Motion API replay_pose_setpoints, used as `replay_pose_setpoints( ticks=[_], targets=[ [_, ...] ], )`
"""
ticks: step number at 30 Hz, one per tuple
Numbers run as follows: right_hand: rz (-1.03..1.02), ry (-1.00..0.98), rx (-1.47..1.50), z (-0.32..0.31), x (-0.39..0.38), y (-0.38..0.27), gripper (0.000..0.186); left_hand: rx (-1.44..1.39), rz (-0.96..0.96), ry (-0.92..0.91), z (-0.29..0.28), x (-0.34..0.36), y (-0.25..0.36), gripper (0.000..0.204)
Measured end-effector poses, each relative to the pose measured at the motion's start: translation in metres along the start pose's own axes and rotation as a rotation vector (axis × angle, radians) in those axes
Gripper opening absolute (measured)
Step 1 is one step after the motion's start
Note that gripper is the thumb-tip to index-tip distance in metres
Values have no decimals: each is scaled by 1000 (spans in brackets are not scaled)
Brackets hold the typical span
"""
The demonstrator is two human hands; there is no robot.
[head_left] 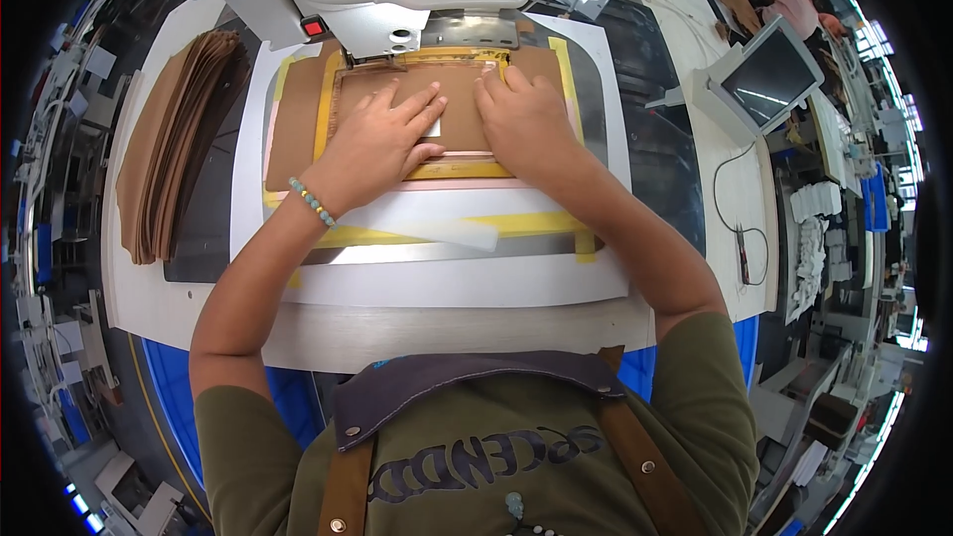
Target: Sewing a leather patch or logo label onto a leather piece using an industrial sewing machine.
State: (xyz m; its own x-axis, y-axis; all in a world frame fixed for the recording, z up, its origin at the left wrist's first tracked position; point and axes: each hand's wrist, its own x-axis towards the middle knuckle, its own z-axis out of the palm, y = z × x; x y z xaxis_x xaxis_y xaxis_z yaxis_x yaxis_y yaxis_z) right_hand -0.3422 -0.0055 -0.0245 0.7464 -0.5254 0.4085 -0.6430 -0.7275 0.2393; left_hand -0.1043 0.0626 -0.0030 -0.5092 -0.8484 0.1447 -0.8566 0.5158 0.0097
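A brown panel (462, 109) lies inside a rectangular yellow-edged frame (457, 171) beneath the sewing machine head (382, 30). My left hand (385, 139) rests flat on the panel's left part, fingers spread. A small white piece (435, 128) shows beside its fingers, partly covered. At the panel's upper right corner, my right hand (524, 122) presses down with its fingertips, the fingers slightly bent and apart. Neither hand visibly grips anything. What lies under the palms is hidden.
A stack of brown sheets (174, 149) stands on the left of the table. White sheeting (447, 283) with yellow tape (541, 224) lies under the frame. A screen on a stand (769, 79) is at the right, above a cable with a small tool (743, 256).
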Motion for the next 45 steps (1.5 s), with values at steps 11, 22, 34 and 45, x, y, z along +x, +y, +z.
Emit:
replay_pose_setpoints(
  ticks=[11, 22, 34, 45],
  targets=[
    [-64, 17, -21, 8, 27, -28, 32, -90, 32, 70, 11, -11, -17, 52],
    [-113, 13, 1, 13, 50, -47, 33, -87, -86, 101, 8, -21, -24, 46],
    [-58, -23, 328, -27, 7, -7, 40, -222, -98, 100, -11, -64, -66, 43],
    [-165, -8, 393, -14, 48, -31, 42, -571, -25, 85, -24, -88, -81, 33]
  ],
)
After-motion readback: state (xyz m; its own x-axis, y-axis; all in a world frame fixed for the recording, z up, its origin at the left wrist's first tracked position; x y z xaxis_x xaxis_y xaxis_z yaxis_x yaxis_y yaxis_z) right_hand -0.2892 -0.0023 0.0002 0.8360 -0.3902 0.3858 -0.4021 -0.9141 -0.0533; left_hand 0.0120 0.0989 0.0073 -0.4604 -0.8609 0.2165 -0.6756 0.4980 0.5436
